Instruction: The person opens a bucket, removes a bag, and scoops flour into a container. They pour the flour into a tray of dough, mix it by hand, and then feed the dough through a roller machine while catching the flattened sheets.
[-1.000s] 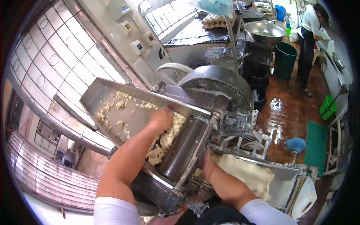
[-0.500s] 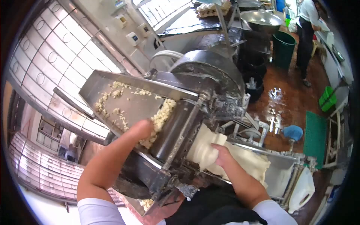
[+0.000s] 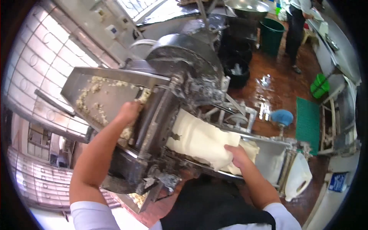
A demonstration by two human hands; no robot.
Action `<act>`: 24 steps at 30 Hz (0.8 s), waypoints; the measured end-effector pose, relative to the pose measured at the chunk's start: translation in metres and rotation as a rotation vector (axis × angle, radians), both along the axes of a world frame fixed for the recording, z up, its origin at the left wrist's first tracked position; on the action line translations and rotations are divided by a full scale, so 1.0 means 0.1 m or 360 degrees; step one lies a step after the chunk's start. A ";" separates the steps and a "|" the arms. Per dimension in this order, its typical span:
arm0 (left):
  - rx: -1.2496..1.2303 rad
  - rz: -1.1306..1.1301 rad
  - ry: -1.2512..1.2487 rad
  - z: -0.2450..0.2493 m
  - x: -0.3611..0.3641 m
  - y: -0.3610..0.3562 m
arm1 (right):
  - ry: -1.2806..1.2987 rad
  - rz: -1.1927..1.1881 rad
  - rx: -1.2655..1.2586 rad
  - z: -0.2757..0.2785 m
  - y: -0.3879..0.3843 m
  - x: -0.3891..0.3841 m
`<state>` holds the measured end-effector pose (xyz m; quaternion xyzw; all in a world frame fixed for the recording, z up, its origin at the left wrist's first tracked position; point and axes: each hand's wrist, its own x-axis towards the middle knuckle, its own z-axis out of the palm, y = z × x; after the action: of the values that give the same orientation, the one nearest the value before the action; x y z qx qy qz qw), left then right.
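Note:
A dough sheet point(image 3: 199, 140) comes out of the roller machine point(image 3: 184, 69) and stretches to the right, with a small ragged hole near the rollers. My right hand point(image 3: 238, 155) grips its far end, thumb on top. Under that end lies more folded dough point(image 3: 250, 149) on the metal outfeed tray point(image 3: 270, 163). On the other side, my left hand point(image 3: 129, 112) is closed low over the feed tray point(image 3: 109, 109), beside the steel roller point(image 3: 150, 115). Crumbly dough point(image 3: 126, 133) lies along the roller and about that hand; whatever its fingers hold is hidden.
A white plastic jug point(image 3: 299, 178) hangs by the outfeed end. Beyond are a blue round-topped object point(image 3: 281, 117), a green mat point(image 3: 308, 124), a green basket point(image 3: 320, 86) and a dark green bin point(image 3: 271, 36). Another person point(image 3: 295, 34) stands at the far counter.
My right hand has drawn the dough sheet farther from the rollers, so more of it shows. Less crumbly dough lies along the roller by my left hand. The whole view has shifted.

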<state>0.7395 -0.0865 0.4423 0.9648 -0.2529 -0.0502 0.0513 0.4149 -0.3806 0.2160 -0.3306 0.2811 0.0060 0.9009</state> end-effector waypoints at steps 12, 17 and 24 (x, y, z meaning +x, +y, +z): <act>-0.1048 -0.0443 0.1738 0.89 -2.69 0.16 | 0.0411 0.0039 -0.0491 -0.65 -0.47 -0.59; -0.0633 0.0573 0.2009 -1.47 -3.25 0.82 | 0.0595 0.0136 -0.0600 -0.48 -0.95 -1.10; -0.2270 0.0744 0.1662 -2.79 -2.02 -0.58 | 0.0919 0.0286 -0.0724 -0.52 -1.40 -1.50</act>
<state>0.5379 -0.1442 0.1633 0.5858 0.0332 -0.3005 0.7519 0.2649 -0.5206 0.1635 -0.5301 0.4876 0.1154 0.6840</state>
